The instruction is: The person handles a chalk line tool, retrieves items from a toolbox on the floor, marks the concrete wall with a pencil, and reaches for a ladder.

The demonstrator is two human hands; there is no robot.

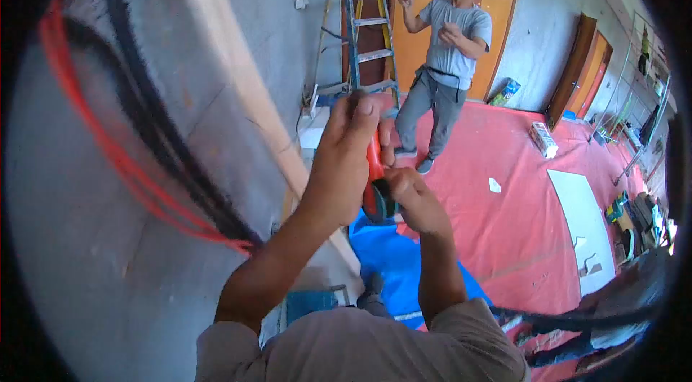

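In front of my chest I hold a red-and-black hand tool (374,163) with a dark greenish lower end; its exact kind cannot be made out. My left hand (346,148) is closed around the upper part, the thumb pointing up along it. Lower down, my right hand (412,198) has its fingers curled against the dark end. Part of the tool is hidden behind my fingers. Red cables (108,138) and black cables (155,112) hang along the wall to my left, apart from my hands.
A pale wooden plank (238,72) leans at the left. Beyond my hands are a stepladder (371,21) and a standing person (450,43). Blue sheeting (389,259) and red floor covering (490,231) lie below, with a white board (577,216) on the right. Another person's legs show lower right.
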